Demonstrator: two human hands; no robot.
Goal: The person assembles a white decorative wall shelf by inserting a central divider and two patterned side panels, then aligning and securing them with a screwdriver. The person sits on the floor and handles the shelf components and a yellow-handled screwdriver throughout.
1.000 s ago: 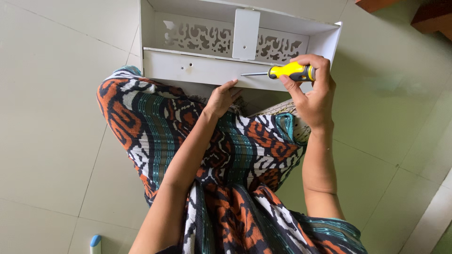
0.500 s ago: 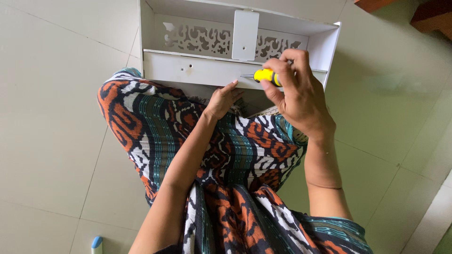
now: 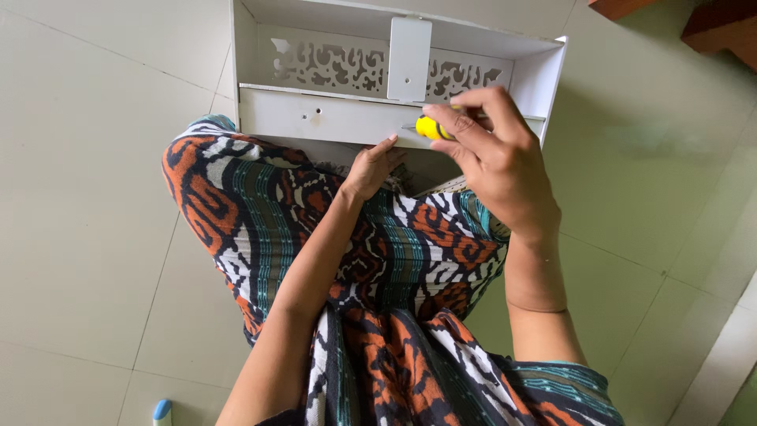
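Observation:
A white shelf unit [image 3: 331,118] with a cut-out patterned back panel lies on the tiled floor in front of my knees. My right hand [image 3: 493,154] grips a yellow-handled screwdriver [image 3: 430,127], its tip pointing left at the shelf's front board. My left hand [image 3: 372,167] rests below that board, fingertips touching its lower edge, holding nothing that I can see. A white upright divider [image 3: 408,59] stands in the middle of the shelf. My lap is covered by patterned orange, teal and white cloth [image 3: 315,229].
Pale floor tiles [image 3: 87,197] surround me. Brown wooden furniture parts [image 3: 714,24] sit at the top right. A small white object with a blue cap [image 3: 162,412] lies at the bottom left edge.
My right hand has turned over the screwdriver and moved left, so most of the yellow handle is now hidden under my fingers. The left hand stays at the board's edge.

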